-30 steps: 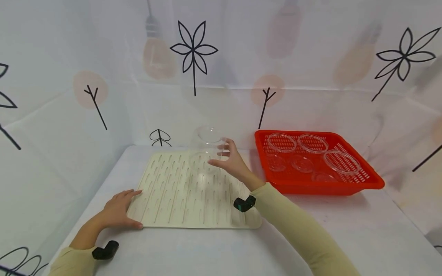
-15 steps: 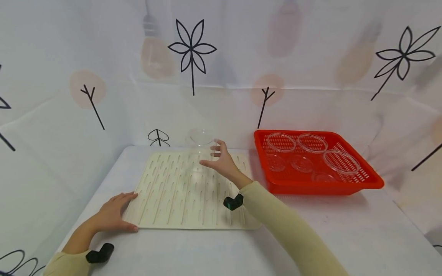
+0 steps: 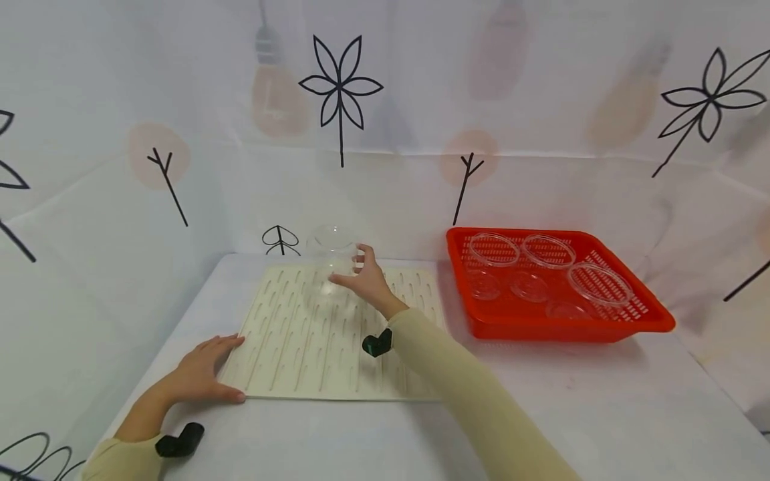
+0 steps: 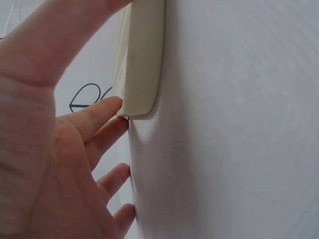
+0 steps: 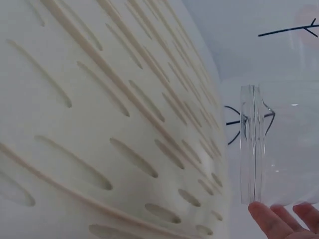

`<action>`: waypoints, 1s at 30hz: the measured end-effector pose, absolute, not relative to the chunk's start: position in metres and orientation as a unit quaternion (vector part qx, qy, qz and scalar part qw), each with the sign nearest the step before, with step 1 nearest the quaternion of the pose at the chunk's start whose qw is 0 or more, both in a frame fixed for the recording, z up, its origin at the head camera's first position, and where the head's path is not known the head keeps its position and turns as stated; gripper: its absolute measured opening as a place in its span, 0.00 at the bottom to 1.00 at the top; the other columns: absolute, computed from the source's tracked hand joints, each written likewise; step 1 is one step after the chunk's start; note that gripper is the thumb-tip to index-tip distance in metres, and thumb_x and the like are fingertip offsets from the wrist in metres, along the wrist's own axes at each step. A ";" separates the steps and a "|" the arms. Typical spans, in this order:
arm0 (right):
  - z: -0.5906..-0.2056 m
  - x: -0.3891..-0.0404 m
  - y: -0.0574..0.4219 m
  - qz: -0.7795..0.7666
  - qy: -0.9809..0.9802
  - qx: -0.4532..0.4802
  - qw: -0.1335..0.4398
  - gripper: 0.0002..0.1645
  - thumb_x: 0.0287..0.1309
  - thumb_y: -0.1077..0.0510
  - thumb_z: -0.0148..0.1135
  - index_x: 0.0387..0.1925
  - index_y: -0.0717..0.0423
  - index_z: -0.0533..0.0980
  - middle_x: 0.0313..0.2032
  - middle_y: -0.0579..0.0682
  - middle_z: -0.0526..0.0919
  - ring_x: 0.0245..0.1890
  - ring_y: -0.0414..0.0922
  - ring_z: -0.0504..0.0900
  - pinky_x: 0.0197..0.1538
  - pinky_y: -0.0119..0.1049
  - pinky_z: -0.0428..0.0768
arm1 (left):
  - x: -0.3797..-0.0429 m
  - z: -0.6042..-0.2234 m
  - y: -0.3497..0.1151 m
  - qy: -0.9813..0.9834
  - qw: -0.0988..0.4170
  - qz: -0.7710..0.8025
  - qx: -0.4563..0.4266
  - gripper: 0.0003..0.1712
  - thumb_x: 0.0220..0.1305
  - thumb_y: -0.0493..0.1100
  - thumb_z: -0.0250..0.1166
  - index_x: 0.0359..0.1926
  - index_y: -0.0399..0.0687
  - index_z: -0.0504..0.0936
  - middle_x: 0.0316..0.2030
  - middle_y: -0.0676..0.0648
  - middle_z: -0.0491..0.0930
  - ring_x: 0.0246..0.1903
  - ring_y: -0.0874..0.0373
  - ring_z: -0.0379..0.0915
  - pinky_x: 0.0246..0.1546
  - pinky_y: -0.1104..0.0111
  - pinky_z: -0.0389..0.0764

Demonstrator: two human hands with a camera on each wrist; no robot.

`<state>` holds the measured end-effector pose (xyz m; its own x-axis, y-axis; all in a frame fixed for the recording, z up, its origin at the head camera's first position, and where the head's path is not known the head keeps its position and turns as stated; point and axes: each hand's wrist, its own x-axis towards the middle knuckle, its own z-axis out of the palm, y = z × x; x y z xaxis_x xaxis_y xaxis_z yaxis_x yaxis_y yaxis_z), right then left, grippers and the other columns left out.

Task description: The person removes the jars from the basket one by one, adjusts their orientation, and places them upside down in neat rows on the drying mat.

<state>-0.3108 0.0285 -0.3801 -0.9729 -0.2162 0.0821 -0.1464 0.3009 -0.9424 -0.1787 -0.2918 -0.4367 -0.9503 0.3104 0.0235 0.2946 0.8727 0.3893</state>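
My right hand (image 3: pixel 368 284) grips a see-through glass cup (image 3: pixel 332 257) by its right side, thumb in front and fingers behind. The cup is upright over the far middle part of a cream ridged drying mat (image 3: pixel 301 347). In the right wrist view the thick clear disc-shaped end of the cup (image 5: pixel 252 144) faces the mat, apart from it, with fingertips (image 5: pixel 271 221) against its side. At the mat's left front corner rests my left hand (image 3: pixel 198 374). Its fingers are extended, and in the left wrist view fingertips (image 4: pixel 112 105) touch the mat's edge (image 4: pixel 142 64).
A red slotted basket (image 3: pixel 559 331) stands to the right of the mat, holding several clear round vessels (image 3: pixel 598 284). Both stand on a white-covered table (image 3: pixel 541 387). A printed white cloth (image 3: pixel 409 194) rises behind and at the sides.
My right hand has carried the glass cup leftward over the mat, and slightly lower. The left hand has stayed at the mat's left edge. The basket has not moved.
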 end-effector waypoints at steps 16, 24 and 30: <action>-0.400 -0.320 -0.010 -0.548 0.830 -0.105 0.016 0.58 0.52 0.50 0.68 0.71 0.51 0.39 0.69 0.58 0.52 0.66 0.53 0.57 0.61 0.47 0.65 | -0.177 -0.436 -0.290 0.967 0.023 0.210 0.143 0.62 0.28 0.67 0.75 0.63 0.37 0.66 0.61 0.32 0.64 0.60 0.28 0.51 0.53 0.35 0.55; -0.404 -0.323 -0.010 -0.536 0.838 -0.096 0.030 0.58 0.52 0.51 0.68 0.71 0.52 0.38 0.69 0.60 0.50 0.67 0.53 0.55 0.63 0.47 0.62 | -0.178 -0.436 -0.287 0.967 0.029 0.214 0.135 0.63 0.29 0.69 0.74 0.63 0.37 0.65 0.62 0.32 0.63 0.61 0.29 0.50 0.54 0.35 0.55; -0.397 -0.321 -0.007 -0.535 0.838 -0.093 0.048 0.62 0.48 0.49 0.71 0.71 0.53 0.39 0.68 0.59 0.52 0.66 0.53 0.57 0.61 0.47 0.64 | -0.175 -0.435 -0.288 0.967 0.027 0.211 0.139 0.62 0.29 0.68 0.75 0.63 0.37 0.66 0.61 0.32 0.64 0.61 0.29 0.51 0.54 0.36 0.56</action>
